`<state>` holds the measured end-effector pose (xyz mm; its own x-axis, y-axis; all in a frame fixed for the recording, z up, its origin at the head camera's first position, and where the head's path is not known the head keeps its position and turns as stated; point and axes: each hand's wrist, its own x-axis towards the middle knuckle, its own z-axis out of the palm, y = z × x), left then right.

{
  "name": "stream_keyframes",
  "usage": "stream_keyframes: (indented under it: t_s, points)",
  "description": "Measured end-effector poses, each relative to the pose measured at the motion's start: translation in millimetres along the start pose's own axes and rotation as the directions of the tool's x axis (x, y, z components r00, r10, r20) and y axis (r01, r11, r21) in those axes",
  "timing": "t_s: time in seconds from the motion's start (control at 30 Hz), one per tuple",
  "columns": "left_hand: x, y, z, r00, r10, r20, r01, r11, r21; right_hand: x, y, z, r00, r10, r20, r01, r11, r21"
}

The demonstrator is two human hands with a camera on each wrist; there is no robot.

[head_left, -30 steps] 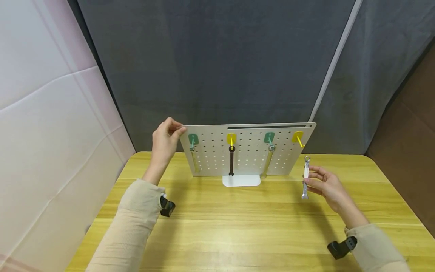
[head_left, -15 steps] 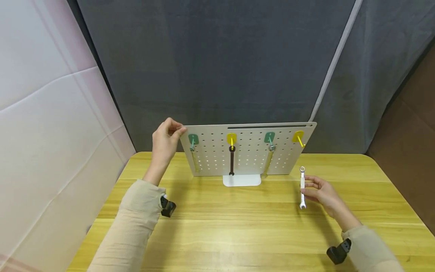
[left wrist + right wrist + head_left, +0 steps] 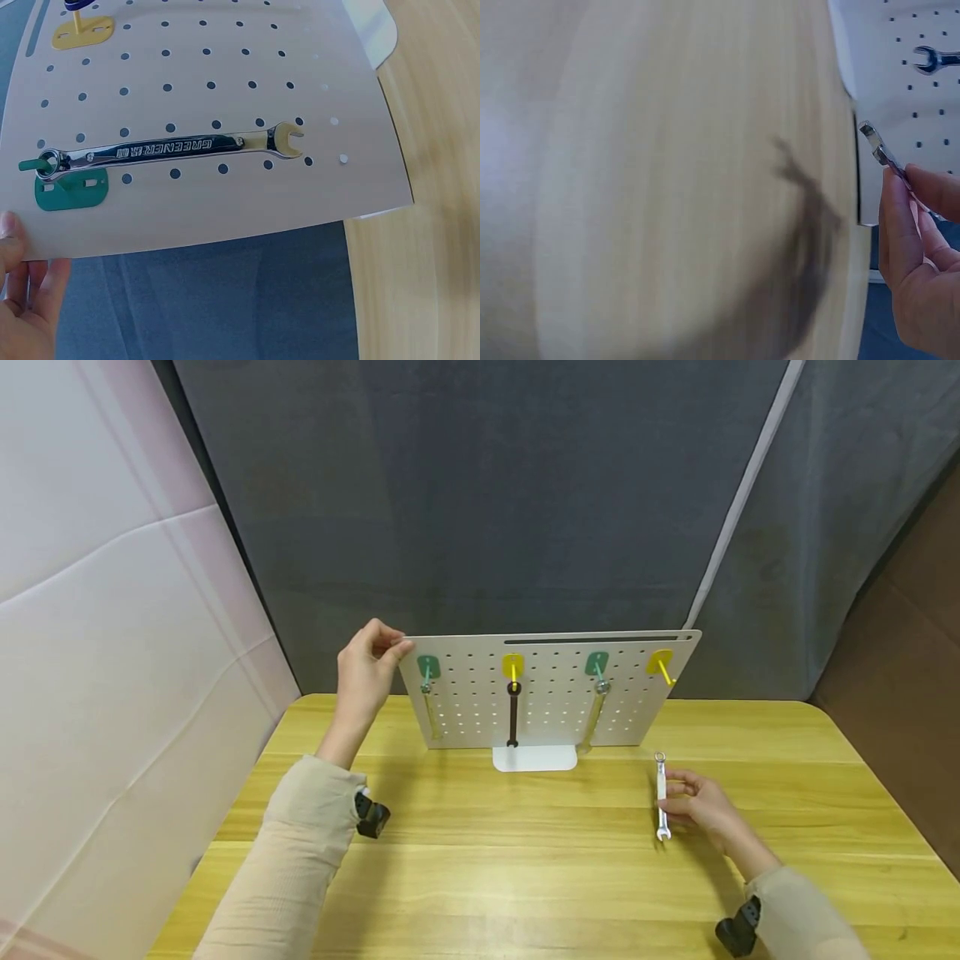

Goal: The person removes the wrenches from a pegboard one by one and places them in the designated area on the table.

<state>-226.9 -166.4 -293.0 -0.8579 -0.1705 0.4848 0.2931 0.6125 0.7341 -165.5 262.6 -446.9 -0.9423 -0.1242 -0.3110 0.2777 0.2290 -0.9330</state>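
My left hand (image 3: 364, 670) pinches the top left corner of a white pegboard (image 3: 480, 718) standing on a white foot. Four-sided hook plates carry pegs along its top. A chrome combination wrench (image 3: 180, 148) hangs by its ring end on the left green hook (image 3: 71, 187). A dark wrench (image 3: 513, 714) hangs on a yellow hook (image 3: 513, 666), and another wrench (image 3: 593, 718) on the second green hook (image 3: 597, 663). The rightmost yellow hook (image 3: 661, 662) bears nothing. To the right, my right hand (image 3: 701, 810) pinches a silver combination wrench (image 3: 662, 793), ring end away from me, over the table.
The wooden table (image 3: 480, 860) runs under the board, whose white foot (image 3: 534, 759) juts toward me. A dark grey curtain (image 3: 480, 502) hangs behind, a white cloth wall (image 3: 127, 652) stands at left and a brown panel (image 3: 900, 693) at right.
My right hand has moved toward me and slightly left with the silver combination wrench, away from the board's right end. My left hand stays at the board's corner.
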Motion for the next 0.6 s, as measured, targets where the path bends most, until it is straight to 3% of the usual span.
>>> stream_keyframes:
  t_s: [0.23, 0.6]
  points:
    - [-0.8, 0.3, 0.5, 1.000, -0.002, -0.003, 0.002, 1.000, 0.003, 0.7, 7.3, 3.3, 1.000, 0.025, -0.018, -0.027, 0.996, -0.088]
    - [-0.6, -0.3, -0.1, 1.000, 0.006, -0.007, -0.006, 1.000, -0.002, 3.9, 13.4, 6.9, 0.997, 0.056, -0.043, -0.061, 0.990, -0.126]
